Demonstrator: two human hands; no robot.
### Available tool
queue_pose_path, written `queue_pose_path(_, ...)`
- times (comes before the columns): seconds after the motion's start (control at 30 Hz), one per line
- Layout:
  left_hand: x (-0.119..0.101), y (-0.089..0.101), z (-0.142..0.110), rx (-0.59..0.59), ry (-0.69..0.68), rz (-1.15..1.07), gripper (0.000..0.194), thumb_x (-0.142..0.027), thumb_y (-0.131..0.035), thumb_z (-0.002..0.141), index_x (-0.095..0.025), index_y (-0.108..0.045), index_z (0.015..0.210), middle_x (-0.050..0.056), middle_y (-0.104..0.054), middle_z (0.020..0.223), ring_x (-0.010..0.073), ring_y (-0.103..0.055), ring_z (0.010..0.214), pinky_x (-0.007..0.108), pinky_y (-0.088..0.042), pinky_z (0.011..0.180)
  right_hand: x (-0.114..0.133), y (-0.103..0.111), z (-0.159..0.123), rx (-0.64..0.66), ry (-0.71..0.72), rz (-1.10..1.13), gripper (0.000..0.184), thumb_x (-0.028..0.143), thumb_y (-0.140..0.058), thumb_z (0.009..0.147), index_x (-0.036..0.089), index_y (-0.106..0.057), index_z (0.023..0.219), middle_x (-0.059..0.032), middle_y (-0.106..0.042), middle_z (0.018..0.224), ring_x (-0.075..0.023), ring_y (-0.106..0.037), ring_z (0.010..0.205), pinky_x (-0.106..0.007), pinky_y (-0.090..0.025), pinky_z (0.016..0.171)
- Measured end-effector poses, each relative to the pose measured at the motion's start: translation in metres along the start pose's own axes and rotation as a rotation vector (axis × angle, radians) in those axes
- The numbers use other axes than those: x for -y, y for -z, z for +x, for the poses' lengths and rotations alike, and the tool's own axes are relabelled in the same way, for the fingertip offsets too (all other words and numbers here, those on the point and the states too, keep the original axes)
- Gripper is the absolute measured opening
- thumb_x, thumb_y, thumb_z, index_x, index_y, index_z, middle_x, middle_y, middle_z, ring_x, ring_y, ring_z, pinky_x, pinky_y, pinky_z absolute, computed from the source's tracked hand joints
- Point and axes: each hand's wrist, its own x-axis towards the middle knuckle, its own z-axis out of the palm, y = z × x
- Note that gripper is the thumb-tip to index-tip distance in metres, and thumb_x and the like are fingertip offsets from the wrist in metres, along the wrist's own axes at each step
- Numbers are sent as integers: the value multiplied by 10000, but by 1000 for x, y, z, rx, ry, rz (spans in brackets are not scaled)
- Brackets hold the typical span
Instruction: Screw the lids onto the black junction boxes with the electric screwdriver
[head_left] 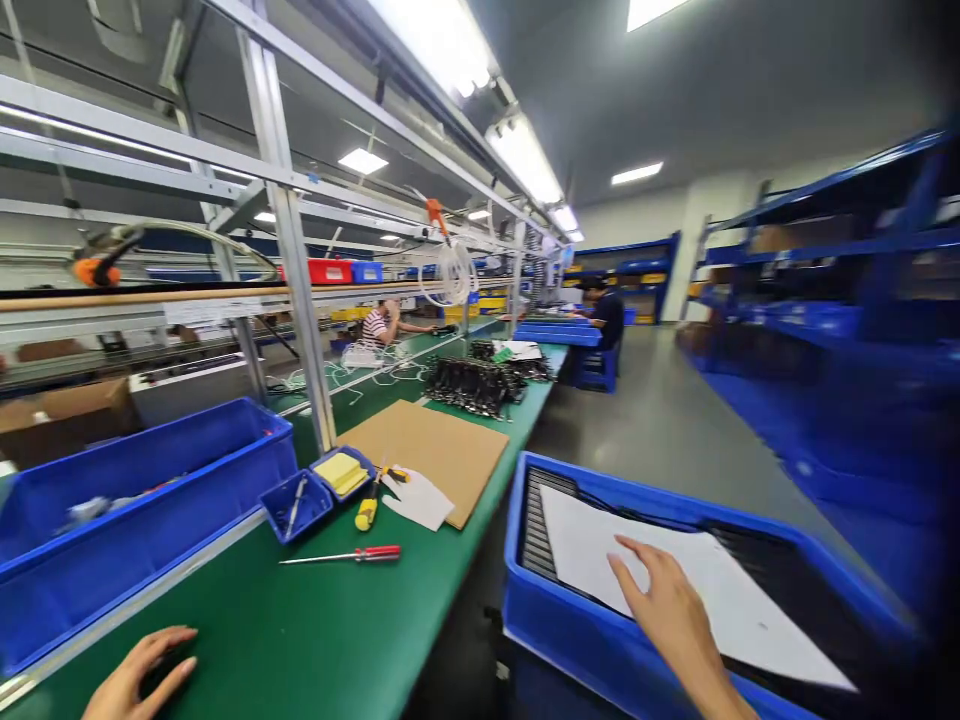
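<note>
My right hand (667,608) is over a white sheet of paper (727,590), thumb and fingers apart; whether it touches the sheet I cannot tell. The sheet lies across dark, ribbed parts (538,525) inside a blue bin (570,640) at the right. At the lower left, my left hand (139,672) rests at the green tabletop (300,650) with thumb and fingers apart. A dark patch shows between them, shadow or object I cannot tell. Farther up the table lies a screwdriver (379,553) with a red handle.
A long blue bin (150,520), small blue trays (296,505), a yellow-handled tool (367,510) and a cardboard sheet (435,450) are on the table. Beyond lies a pile of black parts (476,385). Two people sit farther off. A metal post (289,240) rises from the table.
</note>
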Motion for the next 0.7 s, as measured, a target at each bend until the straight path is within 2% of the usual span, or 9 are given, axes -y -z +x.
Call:
queue_pose_path(0.1, -15, 2, -9, -33, 3, -24, 422, -675, -638, 672, -359, -769, 919, 17, -706, 1093, 307, -641, 1093, 381, -514, 984, 82, -55, 5, 372, 170, 365, 476, 533, -420, 825, 175, -642, 1046, -142, -676, 1061, -259, -651, 947, -391, -528, 893)
queue_pose_path(0.17, -24, 2, -13, -33, 0, -9, 425, -653, -615, 721, -331, -762, 956, 42, -689, 1127, 296, -634, 1106, 377, -506, 992, 147, -90, 5, 635, 363, 444, 452, 502, -396, 874, 170, -637, 1063, -118, -686, 1064, -226, -652, 951, -356, -525, 884)
queue_pose_path(0.2, -27, 1, -15, -31, -3, -6, 428, -639, -599, 749, -315, -756, 981, 53, -679, 1146, 289, -630, 1112, 372, -504, 994, 180, -107, 4, 720, 452, 457, 428, 478, -395, 890, 173, -641, 1062, -100, -695, 1037, -210, -655, 930, -330, -530, 852)
queue_pose_path(0.27, -33, 0, -18, -25, -3, -5, 429, -609, -576, 795, -282, -740, 1019, 75, -661, 1173, 276, -622, 1121, 363, -496, 1001, 239, -141, 1, 825, 597, 447, 366, 402, -404, 911, 177, -651, 1061, -72, -704, 968, -189, -658, 872, -293, -533, 783)
queue_pose_path(0.37, -37, -2, -21, -13, 1, -20, 403, -556, -561, 839, -253, -716, 1054, 98, -635, 1200, 266, -602, 1146, 361, -475, 1018, 306, -188, -7, 840, 754, 346, 323, 242, -457, 886, 136, -637, 1133, -120, -679, 1050, -237, -639, 962, -347, -499, 870)
queue_pose_path(0.43, -37, -4, -22, -14, 1, -36, 374, -529, -559, 853, -254, -707, 1060, 100, -625, 1206, 265, -593, 1155, 358, -464, 1024, 337, -211, -14, 815, 835, 265, 342, 184, -465, 875, 109, -623, 1169, -171, -641, 1115, -285, -618, 1017, -409, -473, 912)
queue_pose_path(0.5, -36, -6, -22, -22, -3, -53, 348, -512, -568, 853, -260, -704, 1050, 97, -621, 1201, 268, -591, 1151, 356, -458, 1021, 359, -227, -22, 809, 911, 202, 296, 168, -460, 886, 111, -651, 1106, -171, -633, 1092, -286, -618, 992, -431, -476, 897)
queue_pose_path(0.6, -36, -7, -21, -23, 2, -80, 301, -477, -587, 846, -262, -700, 1024, 91, -618, 1188, 267, -593, 1135, 354, -448, 1016, 379, -238, -33, 809, 993, 148, 249, 141, -453, 903, 143, -663, 1036, -116, -637, 1048, -235, -613, 963, -413, -487, 877)
queue_pose_path(0.7, -41, -8, -19, -22, 17, -105, 255, -411, -599, 839, -247, -690, 1012, 92, -609, 1184, 259, -588, 1125, 349, -433, 1009, 390, -242, -35, 796, 1011, 135, 296, 140, -445, 913, 179, -635, 1137, -111, -633, 1084, -221, -606, 1002, -391, -476, 900)
